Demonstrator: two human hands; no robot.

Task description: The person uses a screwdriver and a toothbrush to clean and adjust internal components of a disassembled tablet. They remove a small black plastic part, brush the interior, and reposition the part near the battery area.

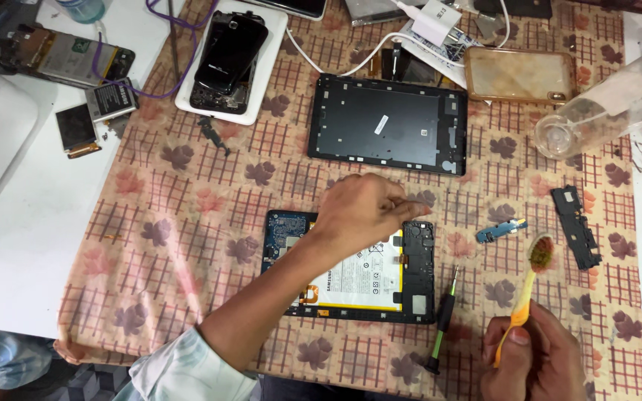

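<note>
Several loose phone parts lie at the far left on the white surface: a small grey battery (pixel 111 99) and, beyond it, an opened phone (pixel 68 56) with its insides showing. A white tray (pixel 187 96) beside them carries a black phone shell (pixel 229 50).

Moving right, the left hand (pixel 365 208) hovers over the opened tablet (pixel 351 267) on the patterned cloth (pixel 187 223), fingers pinched together as if on something tiny; whether anything sits between the fingertips cannot be told. The tablet lies face down with its white battery (pixel 362 282) and blue circuit board (pixel 285 226) exposed. Its black back cover (pixel 388 125) rests well apart, farther up the cloth.

Right of the tablet lies a green-handled screwdriver (pixel 443 315), then a small blue board piece (pixel 499 232). The right hand (pixel 533 356) is closed around the orange handle of a toothbrush (pixel 533 278), its dirty bristle head raised near a black plastic bracket (pixel 575 226). A clear bottle (pixel 611 100) lies tilted at the upper right.

The risks look plain: a small part pinched over patterned cloth could drop and vanish among the print, and grime from the brush head could be carried onto the bare board. The forearm crossing the tablet might also press on the exposed battery.
</note>
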